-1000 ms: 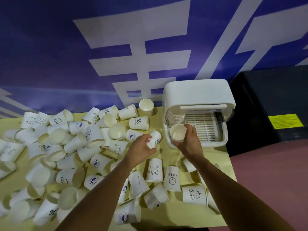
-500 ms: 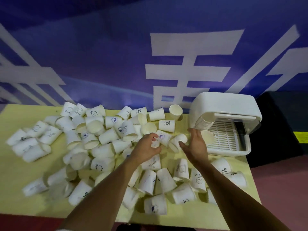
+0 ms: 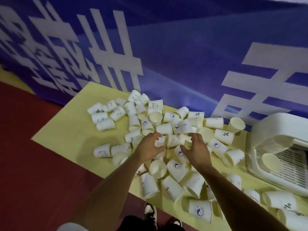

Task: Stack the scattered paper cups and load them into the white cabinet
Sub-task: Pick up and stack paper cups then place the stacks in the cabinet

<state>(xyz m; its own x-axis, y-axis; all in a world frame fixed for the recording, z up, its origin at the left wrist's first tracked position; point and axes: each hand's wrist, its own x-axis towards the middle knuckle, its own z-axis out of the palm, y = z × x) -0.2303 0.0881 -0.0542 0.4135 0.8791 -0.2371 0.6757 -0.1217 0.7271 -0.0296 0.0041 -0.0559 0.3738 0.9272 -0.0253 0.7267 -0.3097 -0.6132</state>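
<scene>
Many white paper cups (image 3: 145,124) lie scattered on the yellow table (image 3: 70,130). My left hand (image 3: 149,147) grips one paper cup (image 3: 160,141) above the middle of the pile. Just to its right, my right hand (image 3: 197,150) curls its fingers and thumb round the end of another cup (image 3: 175,140) lying sideways. The two cups almost meet, though motion blur hides the contact. The white cabinet (image 3: 275,125) stands open at the table's right end. It holds a nested stack of cups (image 3: 276,144), with a single cup (image 3: 271,162) in front on the slatted tray.
A blue banner with white characters (image 3: 166,47) hangs right behind the table. Red floor (image 3: 33,164) lies to the left and below the front edge. My shoes (image 3: 150,212) show under that edge. More cups (image 3: 281,200) crowd the near right corner.
The view has swung left and the cabinet now sits at the right edge. My right hand left the cabinet, came to the pile and took a cup. My left hand kept its cup.
</scene>
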